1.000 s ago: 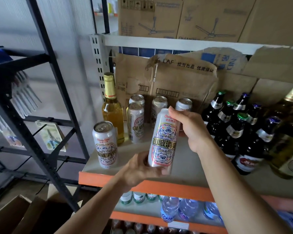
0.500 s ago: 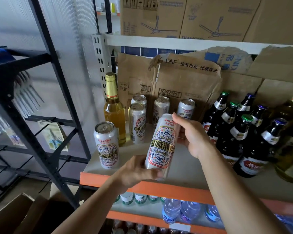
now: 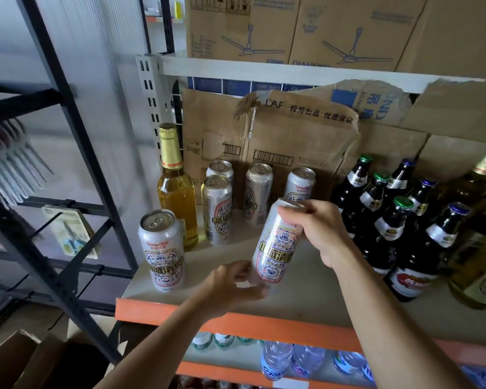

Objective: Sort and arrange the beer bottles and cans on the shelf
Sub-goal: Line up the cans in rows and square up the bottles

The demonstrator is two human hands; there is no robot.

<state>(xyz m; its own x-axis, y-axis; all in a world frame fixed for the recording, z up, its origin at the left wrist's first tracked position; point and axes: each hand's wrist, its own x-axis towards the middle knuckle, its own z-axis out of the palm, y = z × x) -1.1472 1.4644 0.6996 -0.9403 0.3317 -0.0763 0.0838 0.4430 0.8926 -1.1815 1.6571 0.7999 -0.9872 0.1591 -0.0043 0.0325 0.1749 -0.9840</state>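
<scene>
A white patterned beer can [image 3: 275, 248] is tilted just above the shelf [image 3: 306, 299], its top leaning right. My right hand [image 3: 320, 231] grips its top rim. My left hand [image 3: 233, 284] touches its base, fingers loosening around it. A matching can [image 3: 162, 249] stands upright at the shelf's front left. Behind it stand a gold-foiled yellow bottle [image 3: 177, 192] and several more cans [image 3: 218, 209] near the back. Dark beer bottles [image 3: 390, 220] with green and blue caps fill the right side.
Torn cardboard [image 3: 292, 136] lines the shelf's back. Fan boxes [image 3: 264, 26] sit on the shelf above. Yellow-green bottles [image 3: 483, 248] stand at the far right. Water bottles [image 3: 289, 360] fill the shelf below. A black rack [image 3: 68, 153] stands left, an open box [image 3: 26, 363] on the floor.
The held can has come lower toward the shelf and tilted more. My right hand shifted onto its top rim, and my left hand's grip at the base has loosened.
</scene>
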